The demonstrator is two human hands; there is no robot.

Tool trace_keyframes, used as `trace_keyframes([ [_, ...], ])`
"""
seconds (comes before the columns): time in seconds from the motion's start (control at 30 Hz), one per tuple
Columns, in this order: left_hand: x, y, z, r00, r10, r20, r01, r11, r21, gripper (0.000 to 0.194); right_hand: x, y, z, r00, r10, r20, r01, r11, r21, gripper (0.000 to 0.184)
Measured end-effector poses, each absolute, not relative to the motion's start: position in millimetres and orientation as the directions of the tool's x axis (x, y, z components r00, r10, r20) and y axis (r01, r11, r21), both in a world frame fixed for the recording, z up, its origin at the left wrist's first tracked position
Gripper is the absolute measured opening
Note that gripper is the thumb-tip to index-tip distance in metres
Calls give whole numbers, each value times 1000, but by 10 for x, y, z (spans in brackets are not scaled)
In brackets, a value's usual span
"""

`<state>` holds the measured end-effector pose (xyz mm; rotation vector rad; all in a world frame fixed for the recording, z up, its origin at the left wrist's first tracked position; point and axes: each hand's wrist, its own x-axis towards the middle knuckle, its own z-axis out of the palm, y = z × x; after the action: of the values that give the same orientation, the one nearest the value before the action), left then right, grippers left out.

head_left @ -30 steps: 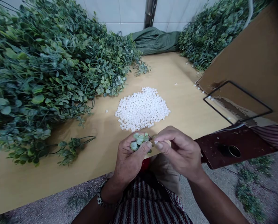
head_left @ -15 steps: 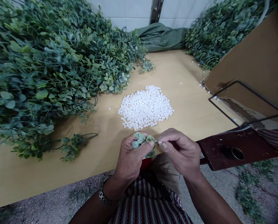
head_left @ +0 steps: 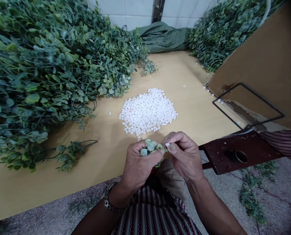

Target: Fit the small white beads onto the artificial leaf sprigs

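My left hand (head_left: 139, 163) is closed around a sprig of artificial green leaves (head_left: 151, 146), with the leaf cluster poking out above the thumb. Close against it, my right hand (head_left: 184, 153) pinches a tiny white plastic piece (head_left: 167, 144) between thumb and forefinger. That piece is right by the sprig's tip; whether it sits on the stem I cannot tell. Just beyond both hands lies a heap of small white plastic pieces (head_left: 147, 112) on the tan table (head_left: 194, 107).
A big mound of artificial foliage (head_left: 62, 58) fills the left, with a loose sprig (head_left: 70, 153) in front. More foliage (head_left: 216, 39) and a cardboard sheet (head_left: 260, 65) stand at right, near a black wire frame (head_left: 263, 94) and a dark red stool (head_left: 233, 151). Green cloth (head_left: 163, 37) lies at the back.
My right thumb and forefinger have brought the white piece closer to the sprig, and my left thumb has shifted toward it. The camera view has moved slightly.
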<state>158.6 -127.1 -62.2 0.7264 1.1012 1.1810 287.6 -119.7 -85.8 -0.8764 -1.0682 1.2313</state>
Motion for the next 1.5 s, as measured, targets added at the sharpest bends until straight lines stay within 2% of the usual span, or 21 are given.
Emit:
trace_keyframes([
  [0.23, 1607, -1258, -614, 21, 958, -286, -283, 280, 917, 22, 2846, -1202, -891, 29, 990, 141, -341, 142, -929, 17],
  [0.63, 1685, -1225, -594, -13, 952, -305, -284, 289, 914, 18, 2829, -1177, -913, 17, 998, -65, -453, -50, -890, 32],
  [0.8, 1685, -1218, -610, -16, 958, -288, -257, 274, 927, 18, 2817, -1173, -945, 18, 998, -63, -469, -47, -882, 32],
  [0.97, 1670, -1212, -623, -4, 964, -266, -253, 256, 933, 17, 2815, -1186, -960, 67, 998, 7, -417, 35, -908, 28],
  [1.1, 1675, -1216, -635, -17, 964, -264, -269, 250, 930, 20, 2877, -1210, -962, 85, 981, 172, -200, 186, -962, 15],
  [1.23, 1689, -1224, -646, -70, 965, -253, -277, 225, 934, 22, 2925, -1224, -967, 61, 950, 307, -56, 310, -949, 7],
  [1.5, 1679, -1232, -674, -65, 977, -203, -227, 184, 956, 20, 2923, -1221, -956, 66, 911, 408, -19, 409, -912, 8],
])
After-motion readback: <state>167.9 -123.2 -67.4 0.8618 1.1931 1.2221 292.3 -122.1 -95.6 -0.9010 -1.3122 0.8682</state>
